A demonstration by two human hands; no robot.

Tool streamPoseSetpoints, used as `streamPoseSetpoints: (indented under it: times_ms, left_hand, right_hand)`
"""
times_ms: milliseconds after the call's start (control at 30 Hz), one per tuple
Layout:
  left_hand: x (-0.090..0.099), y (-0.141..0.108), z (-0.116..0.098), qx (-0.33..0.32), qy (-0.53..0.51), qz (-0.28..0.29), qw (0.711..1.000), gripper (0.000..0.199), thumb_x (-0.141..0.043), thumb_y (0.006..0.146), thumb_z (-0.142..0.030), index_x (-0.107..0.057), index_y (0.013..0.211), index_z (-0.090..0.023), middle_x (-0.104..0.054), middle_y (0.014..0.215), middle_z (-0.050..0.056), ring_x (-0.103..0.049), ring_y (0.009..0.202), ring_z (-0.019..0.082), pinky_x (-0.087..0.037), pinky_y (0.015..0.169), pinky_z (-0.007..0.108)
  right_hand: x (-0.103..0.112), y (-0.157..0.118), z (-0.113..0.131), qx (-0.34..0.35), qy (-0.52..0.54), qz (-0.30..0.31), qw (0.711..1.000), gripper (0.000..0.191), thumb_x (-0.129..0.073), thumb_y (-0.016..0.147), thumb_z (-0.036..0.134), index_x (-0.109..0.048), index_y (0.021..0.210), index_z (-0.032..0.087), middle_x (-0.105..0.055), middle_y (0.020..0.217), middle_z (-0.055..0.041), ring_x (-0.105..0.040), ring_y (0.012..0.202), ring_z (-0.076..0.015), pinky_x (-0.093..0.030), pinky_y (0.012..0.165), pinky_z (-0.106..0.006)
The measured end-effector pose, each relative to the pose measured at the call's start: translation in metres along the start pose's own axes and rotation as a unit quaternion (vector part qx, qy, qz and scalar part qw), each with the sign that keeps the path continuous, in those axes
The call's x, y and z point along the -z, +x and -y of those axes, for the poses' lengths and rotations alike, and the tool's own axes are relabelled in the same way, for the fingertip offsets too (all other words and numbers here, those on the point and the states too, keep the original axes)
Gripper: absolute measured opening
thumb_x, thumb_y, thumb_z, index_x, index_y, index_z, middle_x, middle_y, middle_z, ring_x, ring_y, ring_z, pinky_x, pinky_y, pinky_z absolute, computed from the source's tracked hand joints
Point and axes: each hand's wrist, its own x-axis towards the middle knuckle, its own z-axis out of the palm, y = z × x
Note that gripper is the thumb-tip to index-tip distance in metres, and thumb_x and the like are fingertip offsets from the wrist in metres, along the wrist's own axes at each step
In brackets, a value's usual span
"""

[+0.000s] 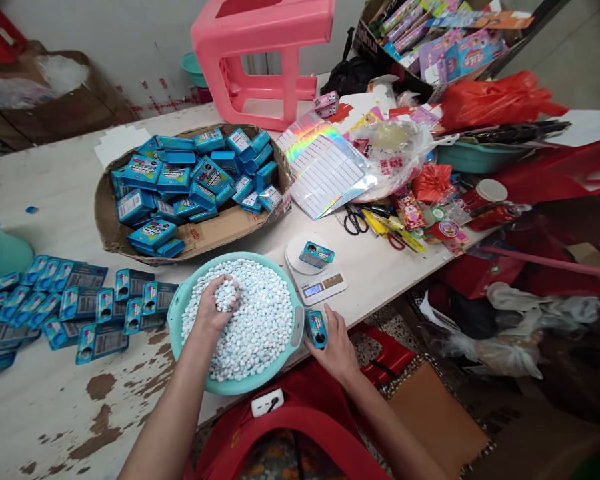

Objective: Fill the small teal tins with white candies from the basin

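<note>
My left hand (219,305) is curled around a heap of small pale candies (227,295), just above the teal basin (296,337). Loose white and light-blue candies (260,300) fill that basin. To its right, my right hand (333,343) grips a small blue candy box (317,329) between thumb and fingers, close to the basin's handle. Another blue box (317,255) lies on the round plate of a white digital scale (325,287), whose display is lit.
A cut-down cardboard box (215,239) heaped with blue boxes stands behind the basin. Rows of blue boxes (103,340) lie at left, beside a teal tub (5,250). Black scissors (355,221), holographic label sheets (325,167) and a pink stool (260,40) are farther back.
</note>
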Motion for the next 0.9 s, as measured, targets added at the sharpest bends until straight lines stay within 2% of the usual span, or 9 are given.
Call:
streamPoseSetpoints:
  times_ms: [67,167,267,400,500,567,667,767,900]
  left_hand:
    - [-0.001,-0.001,-0.001,0.006,-0.007,-0.005,1.0,0.017,-0.06,0.074,-0.03,-0.05,0.082,-0.019,-0.054,0.069,0.001,-0.052,0.052,0.011,-0.034,0.037,0.017]
    - [-0.002,-0.002,-0.002,0.016,-0.025,-0.017,0.999,0.018,-0.06,0.072,-0.03,-0.048,0.077,-0.019,-0.053,0.068,0.001,-0.053,0.053,0.012,-0.034,0.037,0.018]
    - [-0.001,-0.003,-0.003,0.014,-0.034,-0.031,0.999,0.017,-0.059,0.072,-0.03,-0.047,0.074,-0.019,-0.054,0.07,0.002,-0.055,0.056,0.013,-0.037,0.038,0.019]
    - [0.0,-0.004,-0.002,0.014,-0.038,-0.026,0.999,0.015,-0.06,0.072,-0.028,-0.049,0.075,-0.018,-0.055,0.072,0.003,-0.054,0.057,0.013,-0.037,0.039,0.019]
    - [-0.001,-0.007,-0.002,0.014,-0.04,-0.026,0.999,0.014,-0.06,0.072,-0.026,-0.049,0.075,-0.018,-0.054,0.071,0.002,-0.053,0.056,0.013,-0.037,0.038,0.019]
    - [-0.002,-0.008,-0.002,0.014,-0.042,-0.03,0.999,0.014,-0.06,0.072,-0.025,-0.048,0.076,-0.018,-0.054,0.07,0.002,-0.053,0.055,0.013,-0.037,0.039,0.019]
    - [-0.002,-0.008,-0.002,0.015,-0.047,-0.028,0.998,0.014,-0.059,0.072,-0.024,-0.048,0.077,-0.018,-0.053,0.069,0.002,-0.053,0.053,0.012,-0.036,0.038,0.019]
    - [0.0,-0.007,-0.002,0.009,-0.058,-0.011,0.998,0.014,-0.058,0.073,-0.026,-0.048,0.077,-0.018,-0.052,0.067,0.001,-0.052,0.052,0.012,-0.035,0.038,0.019]
    - [0.002,-0.006,-0.002,0.006,-0.083,0.021,0.996,0.011,-0.056,0.075,-0.026,-0.048,0.076,-0.018,-0.051,0.065,0.001,-0.051,0.05,0.012,-0.036,0.038,0.02]
  right_hand:
    - [0.004,0.005,0.0,0.047,0.011,0.012,0.999,0.089,-0.066,0.071,0.033,-0.016,0.144,0.026,-0.035,0.136,-0.0141,-0.04,0.125,-0.0339,-0.047,0.093,-0.05]
    - [0.015,0.016,0.001,0.099,0.037,0.068,0.992,0.087,-0.073,0.066,0.033,-0.028,0.14,0.029,-0.029,0.141,-0.0118,-0.038,0.127,-0.0325,-0.045,0.096,-0.047]
    - [0.027,0.029,0.0,0.138,0.054,0.128,0.981,0.092,-0.082,0.055,0.039,-0.037,0.134,0.03,-0.029,0.144,-0.0105,-0.038,0.126,-0.0328,-0.043,0.098,-0.048]
    - [0.037,0.045,-0.007,0.182,0.072,0.216,0.957,0.098,-0.086,0.046,0.04,-0.04,0.131,0.028,-0.036,0.141,-0.0112,-0.039,0.125,-0.0328,-0.039,0.101,-0.049]
    - [0.04,0.05,-0.009,0.193,0.076,0.246,0.947,0.103,-0.087,0.041,0.041,-0.039,0.131,0.025,-0.036,0.141,-0.0134,-0.037,0.127,-0.0337,-0.036,0.102,-0.047]
    - [0.041,0.049,-0.007,0.184,0.068,0.249,0.949,0.096,-0.085,0.048,0.038,-0.038,0.13,0.025,-0.036,0.139,-0.0134,-0.039,0.126,-0.0322,-0.039,0.101,-0.045]
    - [0.038,0.044,0.001,0.145,0.027,0.223,0.964,0.079,-0.077,0.06,0.034,-0.039,0.128,0.025,-0.047,0.124,-0.0106,-0.049,0.114,-0.0291,-0.047,0.089,-0.042]
    - [0.028,0.036,0.009,0.089,-0.037,0.167,0.981,0.079,-0.077,0.058,0.044,-0.042,0.125,0.023,-0.049,0.112,-0.0108,-0.053,0.102,-0.0309,-0.05,0.079,-0.044]
    - [0.016,0.023,0.012,0.031,-0.04,0.113,0.992,0.081,-0.079,0.052,0.055,-0.048,0.12,0.025,-0.045,0.115,-0.0122,-0.05,0.107,-0.0336,-0.049,0.082,-0.047]
